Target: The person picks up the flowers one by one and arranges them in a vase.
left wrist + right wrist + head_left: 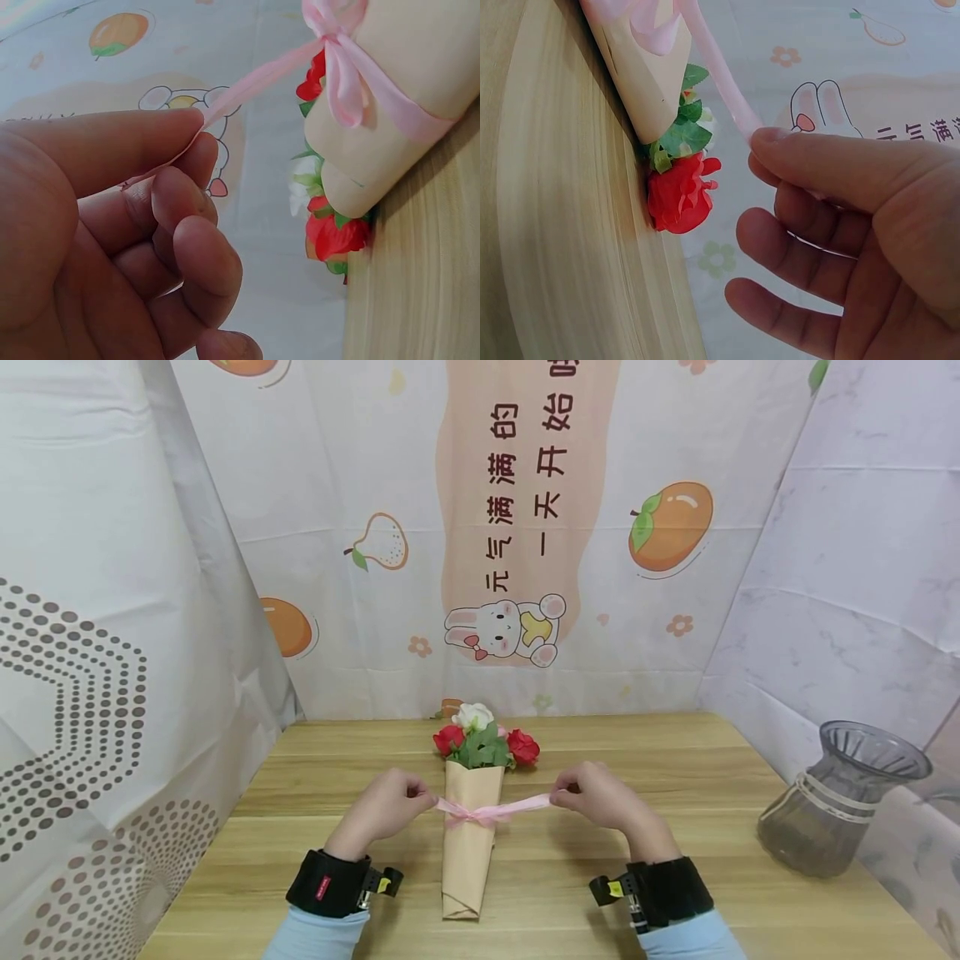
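Note:
A bouquet wrapped in tan paper (467, 860) lies on the wooden table, its blooms toward the back. Red roses (522, 747), a white flower (473, 717) and green leaves show above the wrap. Around its middle runs a pink ribbon (491, 813), tied in a bow at the front. My left hand (386, 810) pinches one ribbon tail between thumb and forefinger, left of the bouquet. On the other side, my right hand (600, 797) pinches the opposite tail the same way. Both tails stretch out from the knot, and loops hang by it in the left wrist view.
At the right edge of the table stands a grey glass vase (813, 810) with cord round its neck. A white printed curtain (337, 610) hangs behind the wooden table (315, 752), with more sheets at both sides.

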Motion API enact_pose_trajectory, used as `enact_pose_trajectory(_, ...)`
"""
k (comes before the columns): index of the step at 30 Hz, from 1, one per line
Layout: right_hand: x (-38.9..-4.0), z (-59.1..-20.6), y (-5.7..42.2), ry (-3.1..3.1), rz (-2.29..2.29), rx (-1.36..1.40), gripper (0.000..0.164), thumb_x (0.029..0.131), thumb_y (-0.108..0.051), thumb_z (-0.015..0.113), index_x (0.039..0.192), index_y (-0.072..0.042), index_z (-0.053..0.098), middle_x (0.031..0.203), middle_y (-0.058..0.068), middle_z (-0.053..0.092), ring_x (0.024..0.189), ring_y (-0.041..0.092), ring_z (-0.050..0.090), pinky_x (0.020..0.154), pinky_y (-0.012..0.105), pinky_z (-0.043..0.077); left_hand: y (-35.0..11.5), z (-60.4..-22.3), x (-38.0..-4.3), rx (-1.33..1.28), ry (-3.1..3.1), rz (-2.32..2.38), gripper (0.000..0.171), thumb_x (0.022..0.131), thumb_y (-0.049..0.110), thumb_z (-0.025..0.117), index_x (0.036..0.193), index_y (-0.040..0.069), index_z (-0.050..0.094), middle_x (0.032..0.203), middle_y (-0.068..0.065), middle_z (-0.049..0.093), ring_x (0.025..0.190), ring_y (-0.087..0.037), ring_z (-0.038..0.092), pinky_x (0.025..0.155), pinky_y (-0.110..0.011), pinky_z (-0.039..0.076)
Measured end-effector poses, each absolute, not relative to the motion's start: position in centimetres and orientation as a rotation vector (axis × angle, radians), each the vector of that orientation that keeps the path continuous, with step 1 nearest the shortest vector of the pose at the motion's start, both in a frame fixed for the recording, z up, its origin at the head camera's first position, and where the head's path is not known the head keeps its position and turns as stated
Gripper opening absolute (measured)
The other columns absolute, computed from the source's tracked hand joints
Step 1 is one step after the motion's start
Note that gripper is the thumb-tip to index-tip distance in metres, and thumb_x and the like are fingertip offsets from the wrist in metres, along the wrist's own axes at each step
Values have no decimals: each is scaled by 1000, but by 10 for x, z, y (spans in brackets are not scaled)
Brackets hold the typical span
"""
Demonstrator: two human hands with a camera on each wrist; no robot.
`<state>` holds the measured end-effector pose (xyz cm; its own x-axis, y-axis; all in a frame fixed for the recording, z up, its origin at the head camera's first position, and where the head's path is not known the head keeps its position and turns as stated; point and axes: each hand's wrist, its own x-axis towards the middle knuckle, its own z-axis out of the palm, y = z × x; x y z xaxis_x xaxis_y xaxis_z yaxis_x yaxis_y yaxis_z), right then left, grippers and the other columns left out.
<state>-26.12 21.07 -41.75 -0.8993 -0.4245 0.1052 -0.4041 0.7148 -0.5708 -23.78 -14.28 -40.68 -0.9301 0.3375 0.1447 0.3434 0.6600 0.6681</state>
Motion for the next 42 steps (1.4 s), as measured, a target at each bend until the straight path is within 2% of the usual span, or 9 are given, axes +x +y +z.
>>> enact_pose_trajectory(8, -262, -418, 213, 2883, -939, -702, 10, 95, -18, 73, 85, -18, 75, 75, -8, 63, 66, 12, 54, 60, 32, 47, -144, -403, -237, -595, -2840, -1204, 26, 94, 16, 69, 69, 16, 66, 58, 8, 42, 53, -9, 38, 50, -25, 31)
enact_pose_trajectory(16, -261, -417, 217, 2897, -927, -678, 10, 95, -16, 73, 85, -16, 75, 75, -7, 62, 65, 14, 53, 59, 33, 46, -146, -400, -236, -595, -2838, -1208, 27, 95, 19, 70, 69, 16, 66, 59, 8, 44, 54, -9, 40, 52, -27, 34)
enact_pose_trajectory(32, -259, -413, 224, 2905, -920, -606, 10, 95, -17, 74, 85, -13, 75, 75, -5, 62, 67, 15, 53, 62, 34, 46, -158, -402, -240, -526, -2841, -1210, 24, 97, 16, 68, 73, 16, 71, 58, 6, 44, 53, -11, 39, 51, -27, 31)
enact_pose_trajectory(42, -259, -413, 228, 2926, -900, -587, 10, 94, -16, 75, 84, -15, 74, 74, -5, 61, 66, 15, 52, 61, 34, 46, -160, -397, -238, -521, -2825, -1245, 25, 97, 16, 68, 72, 16, 68, 59, 7, 42, 55, -11, 38, 52, -27, 31)
